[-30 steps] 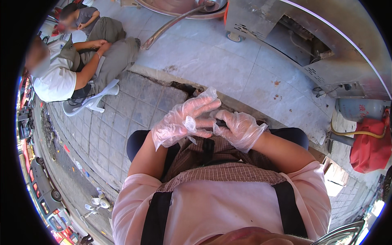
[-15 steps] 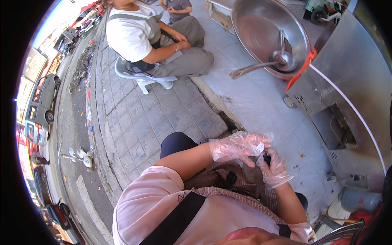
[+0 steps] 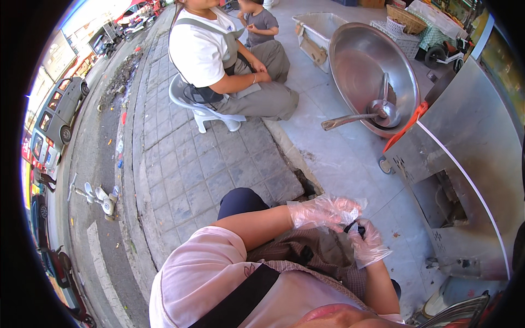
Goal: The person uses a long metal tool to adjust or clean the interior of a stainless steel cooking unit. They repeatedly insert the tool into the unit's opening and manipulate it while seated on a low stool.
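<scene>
Right hand, gloved in clear plastic, pinches a small black object just beside the likewise gloved left hand, whose grip cannot be told, while beyond a ladle rests in a metal basin.

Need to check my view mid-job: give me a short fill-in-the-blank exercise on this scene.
Clear plastic ____ cover the left hand and the right hand.
The right hand grips a small object coloured ____.
The person on the stool wears a shirt coloured ____.
The grey van is toward the picture's ____ edge.

Missing words: gloves; black; white; left.
</scene>
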The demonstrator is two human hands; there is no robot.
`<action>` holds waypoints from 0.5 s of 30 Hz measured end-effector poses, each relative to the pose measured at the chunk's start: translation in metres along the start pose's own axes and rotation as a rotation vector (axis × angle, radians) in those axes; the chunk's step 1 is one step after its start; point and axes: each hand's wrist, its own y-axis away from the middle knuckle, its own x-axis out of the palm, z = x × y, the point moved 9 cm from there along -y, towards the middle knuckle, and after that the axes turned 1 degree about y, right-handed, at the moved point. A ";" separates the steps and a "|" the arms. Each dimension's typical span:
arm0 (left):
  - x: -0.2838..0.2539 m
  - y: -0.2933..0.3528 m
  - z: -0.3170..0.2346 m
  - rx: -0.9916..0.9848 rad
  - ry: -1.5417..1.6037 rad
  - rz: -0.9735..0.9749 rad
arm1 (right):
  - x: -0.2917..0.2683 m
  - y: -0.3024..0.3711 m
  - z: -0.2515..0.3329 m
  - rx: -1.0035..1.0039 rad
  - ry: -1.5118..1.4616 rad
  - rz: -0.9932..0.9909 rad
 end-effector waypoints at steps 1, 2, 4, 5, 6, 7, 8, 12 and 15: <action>-0.001 -0.001 0.000 0.005 -0.006 0.001 | 0.000 0.000 0.006 -0.052 0.024 -0.010; -0.002 -0.001 0.001 0.008 -0.012 0.001 | 0.000 0.000 0.009 -0.079 0.035 -0.014; -0.004 -0.002 0.003 0.015 -0.026 0.000 | -0.001 -0.001 0.010 -0.096 0.036 -0.019; -0.005 -0.003 0.006 0.020 -0.035 -0.003 | -0.001 -0.002 0.008 -0.087 0.027 -0.020; -0.005 -0.004 0.006 0.049 -0.037 0.015 | -0.001 -0.002 0.005 -0.078 0.017 -0.020; -0.007 -0.006 0.012 0.026 -0.048 0.003 | -0.002 -0.003 0.003 -0.079 0.037 -0.019; -0.007 -0.009 0.015 0.028 -0.051 0.013 | -0.002 -0.003 0.001 -0.080 0.057 -0.018; -0.005 -0.013 0.026 0.051 -0.047 0.070 | -0.001 -0.006 -0.006 -0.125 0.062 -0.056; -0.002 -0.012 0.027 0.066 -0.047 0.093 | -0.002 -0.006 -0.005 -0.177 0.070 -0.082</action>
